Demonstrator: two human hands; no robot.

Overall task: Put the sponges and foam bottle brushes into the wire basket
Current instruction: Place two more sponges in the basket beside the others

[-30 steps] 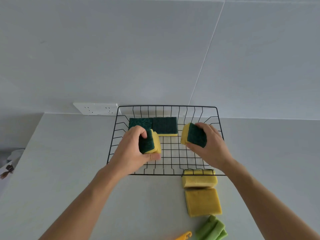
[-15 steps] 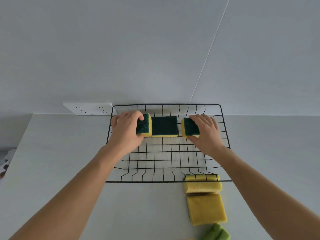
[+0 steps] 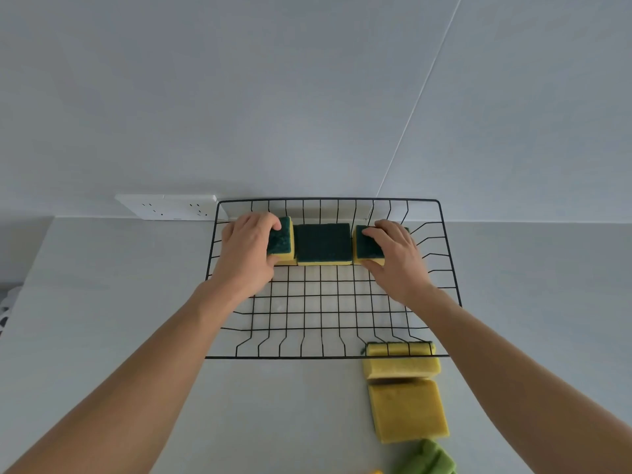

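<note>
I see the wire basket [image 3: 450, 268] standing on the pale table [image 3: 102, 302], its far wall close to the grey wall behind it. Three sponges sit in a row along the far side of the basket floor, green scouring face up and yellow foam below. The middle sponge [image 3: 324, 243] lies flat and free of either hand. The left sponge [image 3: 283, 241] touches its left edge, and the right sponge [image 3: 368, 244] sits just beside its right edge; I cannot tell whether those two touch.

My left hand [image 3: 248, 253] has its grip clamped on the left sponge, fingertips curled over the green top and the thumb on the near yellow side. My right hand [image 3: 396, 254] is clamped on the right sponge the same way, fingers lying across the green face and the thumb along the near yellow edge. Both held sponges rest low on the basket floor, in line with the middle one.

Outside the basket, at its near right corner, a yellow sponge [image 3: 402, 366] lies against the front wires, and a second yellow sponge [image 3: 408, 410] lies flat just nearer to me. A green foam brush [image 3: 427, 460] shows at the bottom edge, partly cut off. A white socket plate [image 3: 167, 206] sits on the wall to the left of the basket.
</note>
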